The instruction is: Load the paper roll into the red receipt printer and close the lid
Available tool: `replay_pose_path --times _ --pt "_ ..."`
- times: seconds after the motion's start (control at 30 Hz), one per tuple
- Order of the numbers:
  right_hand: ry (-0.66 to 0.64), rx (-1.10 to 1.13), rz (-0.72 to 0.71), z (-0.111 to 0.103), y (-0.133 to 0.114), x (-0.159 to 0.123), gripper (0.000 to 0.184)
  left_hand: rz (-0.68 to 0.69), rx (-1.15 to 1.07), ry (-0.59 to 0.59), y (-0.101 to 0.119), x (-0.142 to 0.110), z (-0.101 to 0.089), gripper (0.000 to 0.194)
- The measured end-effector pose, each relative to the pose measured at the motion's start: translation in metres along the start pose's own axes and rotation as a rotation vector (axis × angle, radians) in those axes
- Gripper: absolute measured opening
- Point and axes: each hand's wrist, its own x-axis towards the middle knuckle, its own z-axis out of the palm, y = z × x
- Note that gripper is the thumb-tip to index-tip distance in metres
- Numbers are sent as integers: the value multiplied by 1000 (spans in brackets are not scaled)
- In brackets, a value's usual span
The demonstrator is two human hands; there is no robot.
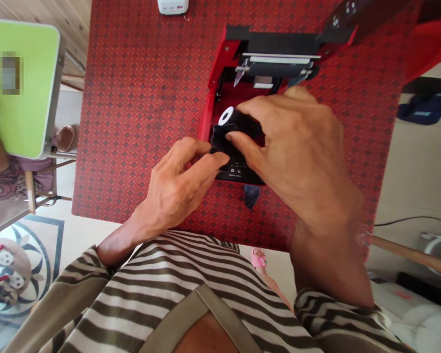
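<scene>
A red and black printer (220, 73) with its lid raised stands on a red patterned tablecloth (139, 98). Over its open bay I hold a black roll (230, 128) with a white core end. My right hand (297, 147) is wrapped over the top of the roll, thumb and fingers closed on it. My left hand (176, 181) pinches the loose black end of the roll at its lower left. Much of the roll and the printer's front are hidden under my right hand.
A small white device (172, 6) lies at the table's far edge. A green-topped table (22, 83) stands to the left, with another person's arm beside it. A red object (429, 44) sits far right. A pink slipper (259, 258) lies on the floor below.
</scene>
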Motion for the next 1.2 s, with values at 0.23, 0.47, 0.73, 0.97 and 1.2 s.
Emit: replay_pose_path --times 0.23,0.47,0.73,0.97,1.2 --pt "-120 -67 158 0 -21 8 26 -115 8 115 -1 3 22 15" --pt "-365 -306 174 -14 -43 29 61 -166 101 68 0 4 26 19" --pt "-411 -309 183 -5 -36 39 55 -205 59 14 -7 12 28 15" --pt "-371 -215 217 -6 -35 47 44 -132 80 97 -19 13 41 15" --pt "-196 -17 23 -11 -8 21 58 -124 53 92 -15 14 35 15"
